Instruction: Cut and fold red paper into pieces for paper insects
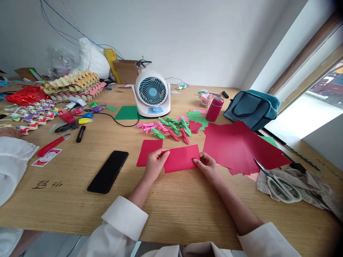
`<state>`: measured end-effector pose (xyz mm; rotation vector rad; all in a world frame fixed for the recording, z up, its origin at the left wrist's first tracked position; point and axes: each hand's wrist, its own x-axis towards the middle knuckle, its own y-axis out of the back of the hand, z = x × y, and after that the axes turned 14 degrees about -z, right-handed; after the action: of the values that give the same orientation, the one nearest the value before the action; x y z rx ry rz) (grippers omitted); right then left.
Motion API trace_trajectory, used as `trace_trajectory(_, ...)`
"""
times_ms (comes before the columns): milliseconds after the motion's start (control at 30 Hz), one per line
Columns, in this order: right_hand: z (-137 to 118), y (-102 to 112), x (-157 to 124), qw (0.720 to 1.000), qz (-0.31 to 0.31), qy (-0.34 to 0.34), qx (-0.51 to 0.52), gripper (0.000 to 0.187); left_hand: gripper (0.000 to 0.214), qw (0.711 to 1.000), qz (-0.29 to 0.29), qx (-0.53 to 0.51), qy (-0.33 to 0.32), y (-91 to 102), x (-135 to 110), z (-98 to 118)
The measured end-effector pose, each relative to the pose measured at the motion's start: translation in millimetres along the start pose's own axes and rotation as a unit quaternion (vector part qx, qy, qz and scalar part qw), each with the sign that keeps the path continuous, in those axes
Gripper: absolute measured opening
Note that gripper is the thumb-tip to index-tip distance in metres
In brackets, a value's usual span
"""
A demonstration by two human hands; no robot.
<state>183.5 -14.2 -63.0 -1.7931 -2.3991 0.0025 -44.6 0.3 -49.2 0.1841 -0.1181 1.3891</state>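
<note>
A red rectangular paper [182,159] is held level above the table between both hands. My left hand [155,164] pinches its left end, thumb on top. At the right end, my right hand [207,165] is closed on the same sheet, thumb near the edge. Behind my left hand lies another red paper piece [148,148] on the wood. Past the held sheet is a pile of folded pink, green and red paper shapes [171,126]. Large red sheets [235,146] lie in a loose stack to the right of my right hand.
Open scissors [281,185] rest on a grey cloth [316,185] at the right. A black phone [108,171] lies left of my arms. Behind stand a white fan [152,92], a red bottle [214,109] and a teal bag [252,109]. Another person's sleeve [14,164] reaches in at left.
</note>
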Motion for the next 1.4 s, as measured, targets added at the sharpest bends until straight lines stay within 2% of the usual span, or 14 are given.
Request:
trace_trajectory(100, -5, -3, 1, 0.997, 0.022, 0.026, 0.07, 0.036, 0.021, 1.0, -0.011, 0.027, -0.005, -2.3, -1, 2)
trace_trajectory(200, -12, -4, 0, 0.995, 0.03, 0.005, 0.094, 0.045, 0.019, 0.998, -0.03, 0.058, -0.011, -5.4, -2, 6)
trace_trajectory(367, -11, -1, -4, 0.995, 0.022, -0.043, 0.086, 0.036, 0.019, 0.995, -0.056, 0.079, -0.015, -8.1, -4, 10)
trace_trajectory(600, -4, 2, -4, 0.993, 0.05, -0.051, 0.092, 0.03, 0.019, 0.994, -0.074, 0.078, -0.015, -10.4, -6, 10)
trace_trajectory(733, -7, 1, -4, 0.992, 0.065, -0.054, 0.092, 0.032, 0.034, 0.995, -0.083, 0.049, -0.008, -12.3, -7, 10)
trace_trajectory(833, -9, 0, -5, 0.992, 0.068, -0.049, 0.093, 0.032, 0.048, 0.996, -0.083, 0.019, 0.01, -13.4, -8, 12)
trace_trajectory(1067, -6, 3, -8, 0.994, 0.066, -0.021, 0.09, 0.027, 0.019, 0.998, -0.063, 0.016, -0.002, -12.7, -6, 10)
trace_trajectory(1400, -8, 1, -9, 0.995, 0.064, -0.032, 0.067, 0.026, 0.03, 0.999, -0.012, 0.039, 0.024, -13.1, -6, 7)
